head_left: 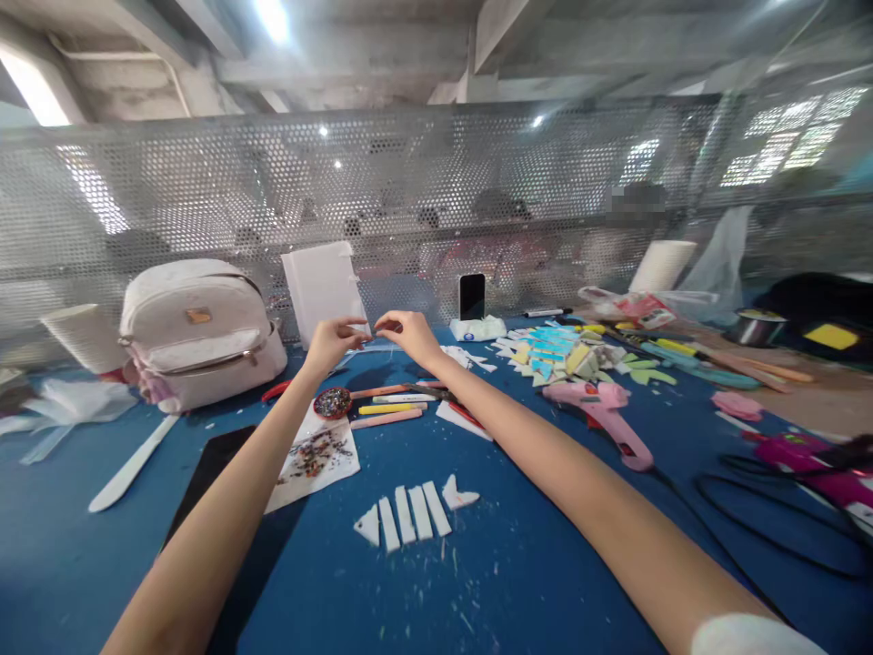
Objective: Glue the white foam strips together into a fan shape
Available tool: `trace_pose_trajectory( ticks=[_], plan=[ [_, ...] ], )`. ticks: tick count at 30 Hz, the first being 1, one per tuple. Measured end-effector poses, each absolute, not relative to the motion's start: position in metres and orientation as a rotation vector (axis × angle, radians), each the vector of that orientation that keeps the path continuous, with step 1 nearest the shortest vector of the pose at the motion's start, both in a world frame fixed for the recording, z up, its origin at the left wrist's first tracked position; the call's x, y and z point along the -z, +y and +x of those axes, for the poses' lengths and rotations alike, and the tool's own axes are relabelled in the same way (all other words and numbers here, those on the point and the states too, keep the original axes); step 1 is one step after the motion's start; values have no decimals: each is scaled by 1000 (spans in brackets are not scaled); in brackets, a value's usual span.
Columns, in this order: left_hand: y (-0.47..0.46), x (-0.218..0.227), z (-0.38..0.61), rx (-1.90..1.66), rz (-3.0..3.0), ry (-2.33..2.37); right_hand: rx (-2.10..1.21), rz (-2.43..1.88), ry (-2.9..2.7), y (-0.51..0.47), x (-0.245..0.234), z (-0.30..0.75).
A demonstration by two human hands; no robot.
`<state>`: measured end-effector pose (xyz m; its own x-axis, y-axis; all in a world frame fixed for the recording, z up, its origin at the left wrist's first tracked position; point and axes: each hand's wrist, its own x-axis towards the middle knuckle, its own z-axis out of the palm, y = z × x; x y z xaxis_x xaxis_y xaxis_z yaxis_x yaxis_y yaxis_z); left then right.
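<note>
Both my arms stretch far forward over the blue table [518, 564]. My left hand [334, 339] and my right hand [407, 332] meet fingertip to fingertip, each pinched on a thin, small thing between them that I cannot make out. They hover just in front of an upright white foam block [319, 287]. Below the hands lie several coloured sticks [392, 408] and a small round dish of beads [333, 402]. Nearer to me, white foam strips [407, 514] are laid out in a fish-bone row.
A white backpack [197, 332] stands at the left, a white knife-shaped piece [133, 464] before it. A pink glue gun [604, 409], coloured foam scraps [559, 353] and black cables [764, 518] fill the right. A phone [472, 296] leans against the perforated metal screen [205, 191].
</note>
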<state>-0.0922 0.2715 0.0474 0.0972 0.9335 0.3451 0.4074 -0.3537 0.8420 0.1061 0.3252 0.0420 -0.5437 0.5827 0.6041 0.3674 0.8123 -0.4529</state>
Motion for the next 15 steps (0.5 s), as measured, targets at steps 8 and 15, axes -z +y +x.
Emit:
trace_pose_trajectory(
  ticks=[8,15],
  plan=[
    [271,-47,-90,-1212,1842,1313,-379,-627,-2186,321,-46,105],
    [274,-51,-97,-1235,1848,1305,-402,-722,-2091,327,-44,105]
  ],
)
